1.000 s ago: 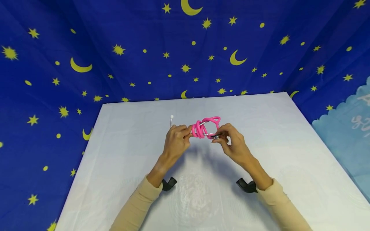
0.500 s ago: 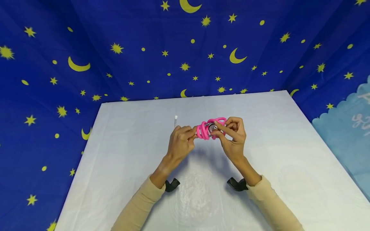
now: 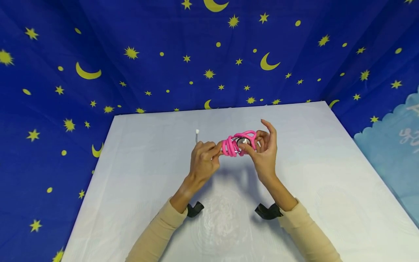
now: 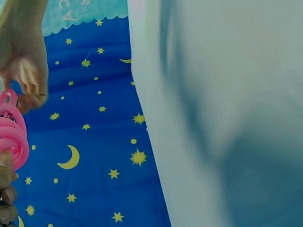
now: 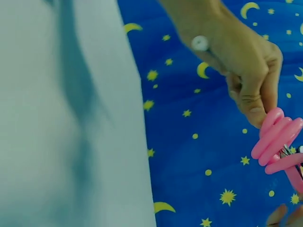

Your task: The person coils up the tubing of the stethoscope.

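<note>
A stethoscope [image 3: 230, 146] with pink tubing wound in coils round its metal ear tubes is held up above the table. My left hand [image 3: 204, 158] grips its left end, and one white ear tip [image 3: 197, 131] sticks up beyond those knuckles. At the other end, my right hand [image 3: 266, 158] has its thumb on the round silver chest piece [image 3: 243, 141], which lies against the coil. The right index finger points up, while the other fingers curl at the pink loop. In the right wrist view the pink coil [image 5: 277, 142] sits right at the left fingertips.
A white-covered table [image 3: 147, 182] spreads beneath both hands. Behind it hangs a blue cloth [image 3: 163, 72] with yellow moons and stars. A light blue panel [image 3: 392, 145] stands at the right. Black curved pieces [image 3: 195, 209] show by both wrists.
The right hand has brought the chest piece leftward and up against the coil. Its index finger has lifted off, leaving the thumb there. The left hand has shifted slightly right, still gripping.
</note>
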Tool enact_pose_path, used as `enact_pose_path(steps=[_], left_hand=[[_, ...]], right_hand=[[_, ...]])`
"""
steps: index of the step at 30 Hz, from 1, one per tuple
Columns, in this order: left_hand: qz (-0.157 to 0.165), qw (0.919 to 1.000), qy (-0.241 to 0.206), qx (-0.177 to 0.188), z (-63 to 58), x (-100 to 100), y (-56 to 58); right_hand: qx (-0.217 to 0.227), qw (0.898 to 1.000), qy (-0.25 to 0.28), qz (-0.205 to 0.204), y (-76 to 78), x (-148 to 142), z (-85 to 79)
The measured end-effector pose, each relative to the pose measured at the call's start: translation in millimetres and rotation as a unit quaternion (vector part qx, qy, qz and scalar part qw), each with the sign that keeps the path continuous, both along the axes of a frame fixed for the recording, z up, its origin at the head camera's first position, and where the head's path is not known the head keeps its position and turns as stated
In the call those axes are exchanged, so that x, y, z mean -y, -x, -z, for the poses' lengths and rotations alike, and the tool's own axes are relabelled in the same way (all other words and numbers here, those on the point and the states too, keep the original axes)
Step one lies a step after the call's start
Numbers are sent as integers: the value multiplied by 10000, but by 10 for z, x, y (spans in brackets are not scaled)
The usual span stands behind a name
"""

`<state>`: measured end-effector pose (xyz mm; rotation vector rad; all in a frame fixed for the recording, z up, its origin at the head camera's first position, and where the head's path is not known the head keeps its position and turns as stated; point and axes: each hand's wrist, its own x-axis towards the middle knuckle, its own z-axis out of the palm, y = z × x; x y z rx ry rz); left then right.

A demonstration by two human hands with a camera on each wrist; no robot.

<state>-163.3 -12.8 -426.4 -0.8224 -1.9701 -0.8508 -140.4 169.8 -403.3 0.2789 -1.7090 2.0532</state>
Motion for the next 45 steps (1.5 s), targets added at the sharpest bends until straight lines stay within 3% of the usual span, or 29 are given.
enact_pose_path(steps=[4,8,14,20,26,30,37,45], left_hand=[[50,9999,-76,-101,-4,-7,-1],[57,9999,-20,-124,-3,0,-7],[-17,9998,75,-158,-21,11,-12],[-78,9989,280,-368,-27,14,-12],[-80,9983,431,-396,-16,11,-31],[-109,9983,413,-392,-17,5,-42],[-144,9990,213,-363,-13,18,-24],[-134,9996,166,-157,-16,58,-25]], right_hand=[[1055,9889,386,-972,-13,-16,-46],[1517,9748,574,-1533,-9,-24,-49],[1649,9713,701,-1562,7,-38,-59],[2239,9548,1211,-1534,20,-43,-106],[2645,9502,1146,-1183,33,-20,-148],[2569,9570,820,-1067,23,-10,-155],[1688,9777,443,-1171,4,13,-107],[1063,9838,189,-1430,0,-4,-12]])
